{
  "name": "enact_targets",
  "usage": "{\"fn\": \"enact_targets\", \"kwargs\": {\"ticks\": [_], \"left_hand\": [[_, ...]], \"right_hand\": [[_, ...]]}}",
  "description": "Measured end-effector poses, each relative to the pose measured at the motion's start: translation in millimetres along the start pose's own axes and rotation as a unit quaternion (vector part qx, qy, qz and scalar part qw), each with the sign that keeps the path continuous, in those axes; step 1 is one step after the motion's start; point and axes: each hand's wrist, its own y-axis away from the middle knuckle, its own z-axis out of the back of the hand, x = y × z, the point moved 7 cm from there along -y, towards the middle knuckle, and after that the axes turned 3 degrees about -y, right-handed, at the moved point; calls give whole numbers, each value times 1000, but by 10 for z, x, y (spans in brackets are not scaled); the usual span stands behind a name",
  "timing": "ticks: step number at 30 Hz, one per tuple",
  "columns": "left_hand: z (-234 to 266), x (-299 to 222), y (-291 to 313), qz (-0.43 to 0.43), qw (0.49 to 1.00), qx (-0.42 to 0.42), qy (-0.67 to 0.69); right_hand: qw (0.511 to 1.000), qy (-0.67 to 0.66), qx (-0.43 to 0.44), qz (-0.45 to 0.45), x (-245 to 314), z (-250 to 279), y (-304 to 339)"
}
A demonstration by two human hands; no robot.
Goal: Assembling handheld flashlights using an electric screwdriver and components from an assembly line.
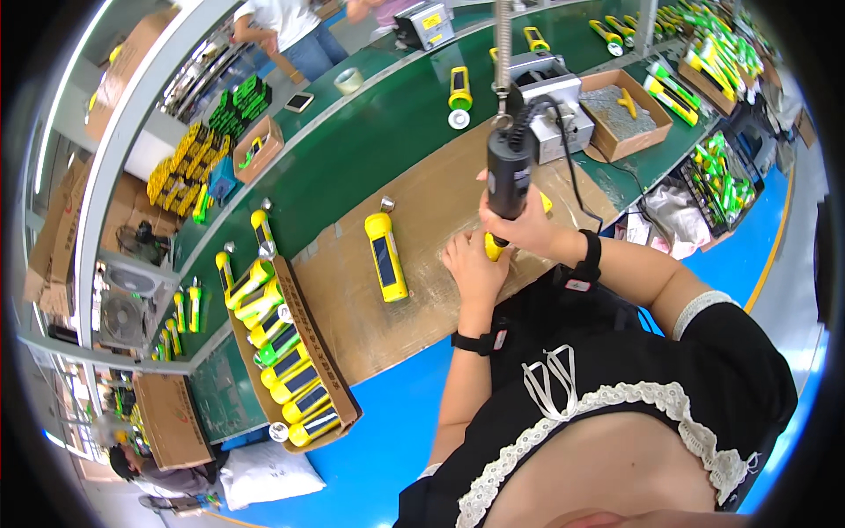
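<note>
My right hand (521, 222) is wrapped around a black electric screwdriver (509, 176), which hangs upright from a coiled spring (503, 53). Its tip points down at a yellow flashlight (493, 249) lying on a cardboard sheet (431, 290). Fingers of my left hand (475, 266) close on that flashlight, mostly covering it. Left of my hands lies another yellow flashlight (385, 260) with a dark panel, a small silver lamp part (387, 204) at its upper end. The screwdriver's bit and the spot it meets are hidden by my hands.
At left, a long open carton (308, 343) holds several yellow and green flashlights. Beyond my right hand stand a grey metal machine (554, 114) with a black cable and a carton of small parts (625, 114). A green conveyor (352, 167) runs behind; a person (295, 35) stands across it.
</note>
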Motion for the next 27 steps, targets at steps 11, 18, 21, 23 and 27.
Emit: {"fn": "enact_targets", "kwargs": {"ticks": [11,18,21,23,27], "left_hand": [[-138,-126,70,1,998,50,-34],[-49,-137,11,19,997,65,-22],[-37,-174,19,35,997,69,-27],[-58,-175,13,42,996,70,-31],[-75,-150,52,40,997,66,-29]], "right_hand": [[991,-45,-32,123,897,545,-49],[931,180,-204,242,1128,1571,-810],[921,223,-202,249,893,1836,-1002],[935,179,-203,229,745,1961,-1049],[959,124,-200,159,662,1932,-1157]]}}
